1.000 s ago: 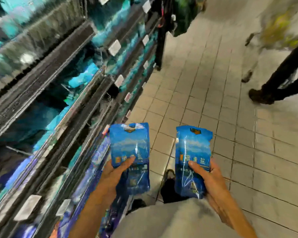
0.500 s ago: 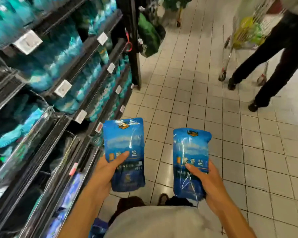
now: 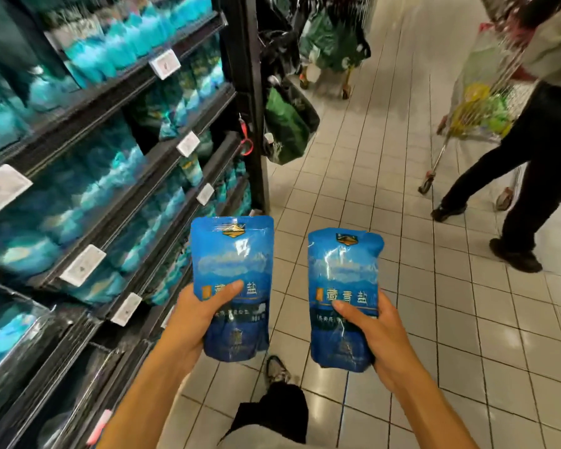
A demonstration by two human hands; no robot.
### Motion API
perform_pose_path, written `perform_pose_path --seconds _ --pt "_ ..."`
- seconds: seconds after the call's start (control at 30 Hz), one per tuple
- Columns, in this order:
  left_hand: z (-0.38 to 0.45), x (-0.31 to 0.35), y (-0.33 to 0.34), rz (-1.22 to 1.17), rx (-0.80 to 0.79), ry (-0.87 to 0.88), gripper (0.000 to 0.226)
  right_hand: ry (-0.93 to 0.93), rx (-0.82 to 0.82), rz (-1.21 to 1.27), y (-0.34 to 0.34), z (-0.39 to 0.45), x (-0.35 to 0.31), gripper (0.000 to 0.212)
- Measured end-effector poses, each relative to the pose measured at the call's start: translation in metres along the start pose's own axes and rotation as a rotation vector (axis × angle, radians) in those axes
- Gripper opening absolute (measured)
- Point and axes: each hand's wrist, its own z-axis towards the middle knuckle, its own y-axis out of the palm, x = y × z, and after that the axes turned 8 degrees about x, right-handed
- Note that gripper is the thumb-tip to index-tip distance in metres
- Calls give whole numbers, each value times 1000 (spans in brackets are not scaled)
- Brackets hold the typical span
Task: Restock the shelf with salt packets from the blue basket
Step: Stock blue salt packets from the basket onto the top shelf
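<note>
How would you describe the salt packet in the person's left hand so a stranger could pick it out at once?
Start at the dark shelving on the left. Beside it, the left hand grips a blue salt packet. It is the packet nearer the shelves.

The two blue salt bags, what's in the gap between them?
Nothing is held there. In the head view, between the left salt packet and the right salt packet only the white tiled floor shows.
</note>
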Motion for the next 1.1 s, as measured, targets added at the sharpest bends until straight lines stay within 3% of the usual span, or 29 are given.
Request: perform_pose_path --seconds 0.33,0.5,0.87,1.0,1.1 --pt "151 110 57 -93 -47 132 36 -109 -43 3 66 157 -103 44" --pt "204 161 67 -129 20 223 47 -165 -125 -3 98 232 -152 43" --pt "283 254 92 -209 388 484 51 -289 -534 -32 206 408 -255 43" --pt "285 292 84 -234 504 567 57 -326 -711 -25 265 436 -290 64" --pt "278 324 70 -237 606 642 46 -359 -835 1 316 441 -311 71"
